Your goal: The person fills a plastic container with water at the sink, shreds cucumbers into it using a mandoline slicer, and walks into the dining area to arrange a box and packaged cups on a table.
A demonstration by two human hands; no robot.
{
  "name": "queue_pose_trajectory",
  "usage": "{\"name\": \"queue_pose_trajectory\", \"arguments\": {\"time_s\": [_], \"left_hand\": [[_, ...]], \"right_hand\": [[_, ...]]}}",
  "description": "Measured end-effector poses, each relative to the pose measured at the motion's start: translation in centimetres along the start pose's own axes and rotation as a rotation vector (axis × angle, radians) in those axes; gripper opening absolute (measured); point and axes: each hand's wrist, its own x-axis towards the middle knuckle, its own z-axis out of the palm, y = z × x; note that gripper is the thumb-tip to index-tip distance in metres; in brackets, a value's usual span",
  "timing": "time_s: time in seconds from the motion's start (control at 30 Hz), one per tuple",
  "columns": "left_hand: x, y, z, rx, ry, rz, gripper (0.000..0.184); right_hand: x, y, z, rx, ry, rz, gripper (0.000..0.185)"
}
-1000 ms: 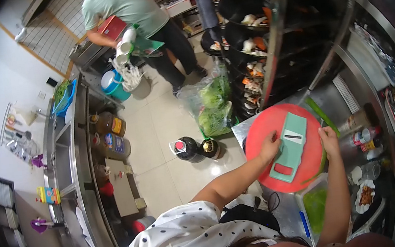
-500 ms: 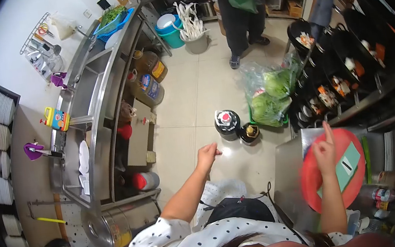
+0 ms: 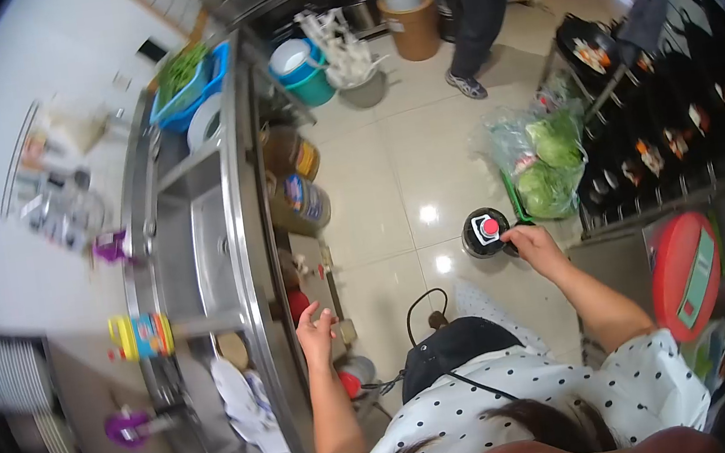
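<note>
My left hand (image 3: pixel 317 333) hangs beside the sink counter's edge. It holds nothing, and its fingers are apart and loosely bent. My right hand (image 3: pixel 535 249) is stretched forward over the floor, just right of a large dark bottle (image 3: pixel 484 233) with a red cap and a white handle. Its fingers point toward the cap, loosely extended, with nothing visible in them. I cannot tell whether they touch the bottle. A smaller dark bottle is mostly hidden behind this hand. Beyond it, bagged green cabbages (image 3: pixel 552 185) sit in a green basket on the floor.
On the left runs a steel sink counter (image 3: pixel 242 241), with oil jugs (image 3: pixel 305 202) below. A red round scale (image 3: pixel 686 277) stands at the right, near black pans of chopped food (image 3: pixel 648 157). Another person (image 3: pixel 477 18) stands ahead, beside a brown bucket (image 3: pixel 411 30).
The view has turned right and shifted. My right hand has moved from over the red scale to beside the large bottle. My left hand is now near the sink counter.
</note>
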Motion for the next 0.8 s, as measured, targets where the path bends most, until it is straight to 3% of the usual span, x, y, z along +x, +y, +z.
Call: {"name": "queue_pose_trajectory", "arguments": {"time_s": [0.1,0.13,0.23,0.3,0.33,0.37,0.4,0.47,0.6,0.8], "left_hand": [[7.8,3.7,2.2,-0.044,-0.048,0.061,0.031],[10.4,4.9,3.0,-0.063,-0.056,0.083,0.030],[19.3,8.3,4.7,-0.126,-0.074,0.146,0.030],[24.1,11.7,4.9,-0.069,-0.099,0.167,0.040],[28.5,10.1,4.6,0.031,-0.105,0.350,0.039],[29.8,12.3,5.5,0.153,-0.080,0.312,0.043],[30.5,13.8,6.4,0.139,-0.125,0.347,0.046],[33.7,10.7,6.6,0.282,-0.295,0.254,0.060],[40.8,9.9,11.2,0.412,-0.485,-0.030,0.055],[57.4,19.2,25.4,0.419,-0.616,0.020,0.051]], "right_hand": [[4.5,-1.8,1.8,0.051,0.134,-0.195,0.026],[6.3,-3.0,1.5,0.064,0.084,-0.083,0.025],[13.7,-4.5,1.2,-0.088,0.147,-0.156,0.025],[19.4,-4.7,1.3,-0.013,0.030,-0.136,0.035],[22.7,-3.4,2.1,-0.028,-0.017,-0.182,0.040],[26.9,-3.3,1.4,-0.055,-0.056,-0.243,0.044],[29.7,-4.9,0.2,-0.070,-0.131,-0.203,0.045],[31.3,-7.7,-0.7,-0.051,-0.307,-0.055,0.048],[34.6,-4.4,-2.7,0.034,-0.163,0.096,0.056],[41.6,-5.1,-7.6,0.110,0.111,0.315,0.058]]}}
